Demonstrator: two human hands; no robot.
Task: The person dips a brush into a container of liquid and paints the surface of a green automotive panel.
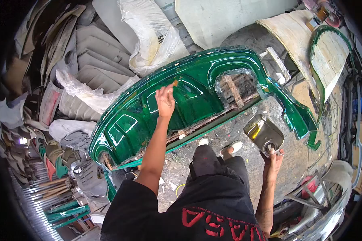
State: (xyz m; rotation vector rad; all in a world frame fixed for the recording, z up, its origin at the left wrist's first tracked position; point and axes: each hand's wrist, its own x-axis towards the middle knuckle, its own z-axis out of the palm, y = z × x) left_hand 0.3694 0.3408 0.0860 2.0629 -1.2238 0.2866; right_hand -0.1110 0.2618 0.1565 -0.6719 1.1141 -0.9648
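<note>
A large glossy green molded panel (197, 102) stretches across the middle, curved along its far edge, with a framed opening on its right part. My left hand (165, 100) reaches over its inner face, fingers pinched on a small yellow-brown piece (175, 83) whose kind I cannot make out. Whether that piece touches the panel is unclear. On the right, my right hand (272, 160) grips the near corner of a square metal container (265, 136), thumb over the rim. Some yellowish liquid (255, 130) shows inside it.
Stacked grey molded sheets (102, 60) and crumpled plastic wrap (149, 36) lie beyond the panel. A pale sheet with a green curved trim (328, 52) leans at the right. Metal frames (313, 193) stand at the lower right. Debris dots the floor near my feet.
</note>
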